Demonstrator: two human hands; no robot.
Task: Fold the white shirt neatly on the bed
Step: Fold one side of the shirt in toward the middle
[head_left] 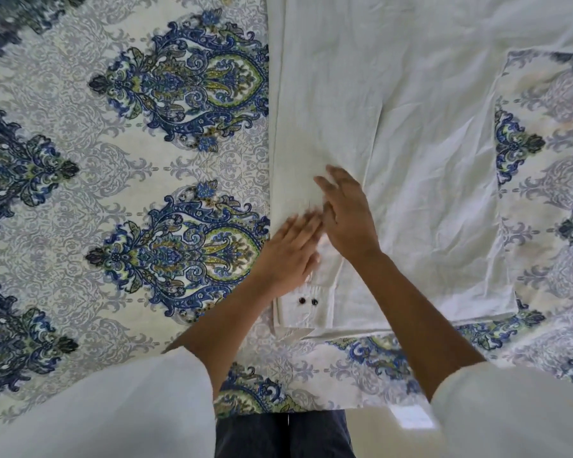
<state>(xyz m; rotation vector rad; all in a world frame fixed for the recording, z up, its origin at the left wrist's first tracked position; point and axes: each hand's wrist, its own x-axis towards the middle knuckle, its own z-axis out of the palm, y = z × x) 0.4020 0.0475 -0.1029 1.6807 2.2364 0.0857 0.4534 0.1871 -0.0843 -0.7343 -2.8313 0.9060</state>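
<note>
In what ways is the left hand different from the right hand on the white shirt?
The left hand lies nearer the buttoned cuff; the right hand is farther up the sleeve. The left hand's fingers point up and right and look blurred; the right hand's fingers point up and left and look sharper. Both hands are open, with straight fingers, on the folded sleeve of the white shirt.

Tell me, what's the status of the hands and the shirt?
Left hand and right hand open, on sleeve. Shirt spread on bed, sleeve folded in. Nothing in the way.
</note>
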